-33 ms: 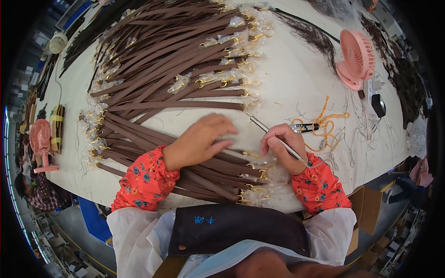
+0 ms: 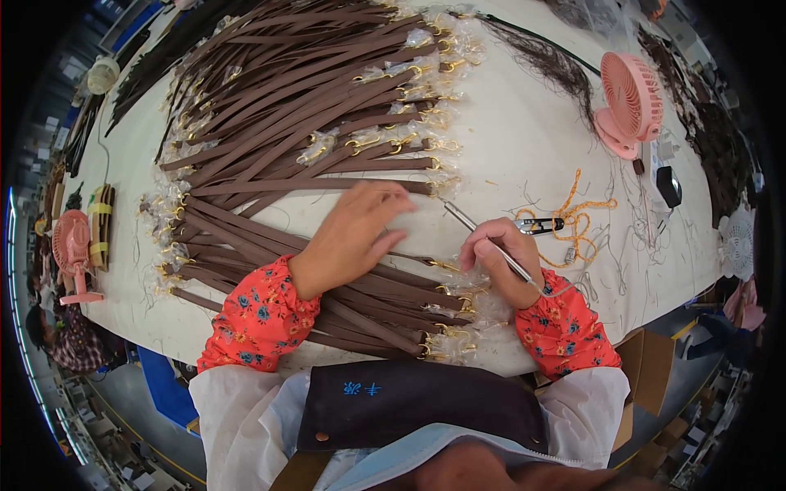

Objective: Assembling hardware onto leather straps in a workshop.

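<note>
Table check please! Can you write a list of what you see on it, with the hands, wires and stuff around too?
Surface: pale worktable, littered with thread scraps.
Job's things: brown straps with gold clasps in clear wrap, fanned in piles.
Clutter: pink desk fan; snips on orange cord; second pink fan at the left edge.
Grips: left hand flat on the straps; right hand holds a thin metal tool.
Cables: dark cord near the fan.
Surroundings: cardboard boxes, floor below.
</note>
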Demonstrator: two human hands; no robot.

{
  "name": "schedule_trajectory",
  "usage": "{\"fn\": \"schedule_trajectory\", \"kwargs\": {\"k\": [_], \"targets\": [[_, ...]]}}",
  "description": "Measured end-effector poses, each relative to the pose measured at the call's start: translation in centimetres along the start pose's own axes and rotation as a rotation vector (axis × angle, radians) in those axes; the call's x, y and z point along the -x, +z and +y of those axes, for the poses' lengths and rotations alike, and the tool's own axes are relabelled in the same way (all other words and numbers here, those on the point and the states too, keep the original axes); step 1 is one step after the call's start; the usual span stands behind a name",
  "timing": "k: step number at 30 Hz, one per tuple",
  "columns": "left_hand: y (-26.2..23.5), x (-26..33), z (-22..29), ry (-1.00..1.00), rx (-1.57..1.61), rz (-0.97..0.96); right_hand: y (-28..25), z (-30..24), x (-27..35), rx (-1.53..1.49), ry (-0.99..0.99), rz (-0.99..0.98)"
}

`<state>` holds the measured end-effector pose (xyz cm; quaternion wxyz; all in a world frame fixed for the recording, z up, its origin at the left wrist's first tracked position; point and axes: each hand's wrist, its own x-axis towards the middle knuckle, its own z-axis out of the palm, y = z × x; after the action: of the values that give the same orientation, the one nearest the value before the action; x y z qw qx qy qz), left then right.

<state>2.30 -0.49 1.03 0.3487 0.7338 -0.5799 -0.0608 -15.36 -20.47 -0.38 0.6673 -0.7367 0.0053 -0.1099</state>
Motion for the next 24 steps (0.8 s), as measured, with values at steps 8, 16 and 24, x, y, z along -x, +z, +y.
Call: {"fn": "schedule_trajectory", "kwargs": {"k": [8, 16, 24], "targets": [[1.0, 0.5, -1.2, -0.032, -0.085, -0.063, -0.2, 0.1, -0.8, 0.347, -0.234, 0.032], [1.5, 0.3, -0.1, 0.066, 0.089, -0.145, 0.6, 0.5, -1.3, 0.438, -0.273, -0.108], [1.1, -0.3, 0.3, -0.125, 0.21, -0.218, -1.5, 0.2, -2.0, 0.73, -0.437, -0.093]]}}
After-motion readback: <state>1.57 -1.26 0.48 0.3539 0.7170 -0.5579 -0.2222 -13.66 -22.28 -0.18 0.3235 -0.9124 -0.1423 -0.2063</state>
